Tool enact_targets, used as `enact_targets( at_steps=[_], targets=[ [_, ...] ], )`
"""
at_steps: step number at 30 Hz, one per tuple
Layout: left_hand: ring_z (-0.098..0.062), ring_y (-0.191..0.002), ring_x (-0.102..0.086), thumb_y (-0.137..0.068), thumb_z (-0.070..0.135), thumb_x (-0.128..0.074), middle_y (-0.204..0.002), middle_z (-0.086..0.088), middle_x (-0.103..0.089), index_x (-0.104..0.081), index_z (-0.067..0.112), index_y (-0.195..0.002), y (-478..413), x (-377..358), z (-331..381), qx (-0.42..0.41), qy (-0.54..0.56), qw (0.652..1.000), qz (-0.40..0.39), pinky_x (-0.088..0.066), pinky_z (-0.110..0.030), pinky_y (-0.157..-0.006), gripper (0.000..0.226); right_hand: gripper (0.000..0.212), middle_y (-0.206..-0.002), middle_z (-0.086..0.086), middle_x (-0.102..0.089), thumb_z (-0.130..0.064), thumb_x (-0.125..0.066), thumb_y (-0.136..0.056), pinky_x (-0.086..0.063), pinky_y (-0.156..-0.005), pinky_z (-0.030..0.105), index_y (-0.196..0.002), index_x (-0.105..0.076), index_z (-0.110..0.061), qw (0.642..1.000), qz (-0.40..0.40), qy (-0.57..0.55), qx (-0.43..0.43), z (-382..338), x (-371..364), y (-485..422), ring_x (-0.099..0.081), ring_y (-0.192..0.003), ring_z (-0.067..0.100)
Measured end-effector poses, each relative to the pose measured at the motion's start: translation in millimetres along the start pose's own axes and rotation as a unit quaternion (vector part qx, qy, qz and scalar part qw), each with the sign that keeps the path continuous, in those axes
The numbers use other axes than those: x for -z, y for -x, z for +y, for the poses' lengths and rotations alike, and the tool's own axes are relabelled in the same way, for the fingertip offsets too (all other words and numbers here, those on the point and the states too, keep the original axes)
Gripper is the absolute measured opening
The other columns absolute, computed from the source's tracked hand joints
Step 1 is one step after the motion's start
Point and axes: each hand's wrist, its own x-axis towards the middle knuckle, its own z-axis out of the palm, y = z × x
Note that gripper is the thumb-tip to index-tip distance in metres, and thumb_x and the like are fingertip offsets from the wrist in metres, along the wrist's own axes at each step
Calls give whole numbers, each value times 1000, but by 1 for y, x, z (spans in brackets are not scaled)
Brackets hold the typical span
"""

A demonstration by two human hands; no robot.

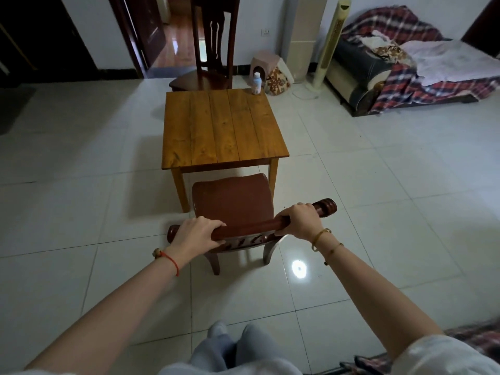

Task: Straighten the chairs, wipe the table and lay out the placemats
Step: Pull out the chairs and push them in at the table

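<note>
A dark wooden chair [232, 201] with a brown seat stands at the near side of a square wooden table [221, 128], its seat front just under the table edge. My left hand [196, 232] grips the left part of the chair's top rail. My right hand [299, 220] grips the right part of the same rail. A second dark chair [213, 50] stands at the table's far side, turned slightly to the left. A small white bottle [256, 83] stands on the table's far right corner. No placemats or cloth are in view.
White tiled floor [378, 212] surrounds the table. A bed with a plaid blanket [422, 71] lies at the right back. A tower fan [328, 44] and a pink stool [263, 64] stand by the back wall. An open doorway [167, 33] is at the back left.
</note>
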Motion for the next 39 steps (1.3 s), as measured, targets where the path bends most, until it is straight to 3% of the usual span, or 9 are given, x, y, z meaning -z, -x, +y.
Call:
enact_targets(
  at_steps=[7, 18, 25, 39],
  targets=[
    [-13, -93, -69, -84, 54, -65, -99, 8, -74, -66, 36, -121, -6, 7, -2, 15, 15, 1000, -4, -50, -25, -72, 41, 33, -80, -6, -71, -55, -73, -72, -45, -87, 35, -93, -74, -29, 1000, 1, -6, 9, 3, 1, -8, -61, -82, 19],
    [-15, -98, -68, -79, 62, -65, -106, 8, -74, -65, 38, -124, -9, 9, -5, 36, 16, 999, -21, -56, -33, -82, 51, 34, -72, -9, -64, -58, -75, -73, -44, -85, 34, -90, -73, -29, 999, 31, -5, 32, 5, -5, -13, -62, -77, 18],
    [-15, -95, -68, -78, 62, -67, -100, 8, -74, -67, 39, -120, -19, 7, -10, 45, 16, 999, -20, -57, -34, -81, 48, 31, -69, -6, -57, -53, -74, -76, -30, -77, 32, -89, -73, -25, 998, 33, 9, 57, 7, 5, -21, -55, -75, 20],
    [-14, -95, -67, -79, 62, -66, -100, 8, -73, -65, 39, -122, -30, 10, -19, 51, 1, 999, -17, -56, -32, -77, 48, 31, -74, -4, -66, -53, -73, -76, -38, -82, 34, -90, -73, -25, 998, 34, 13, 51, 6, 4, -40, -61, -77, 21]
  ],
)
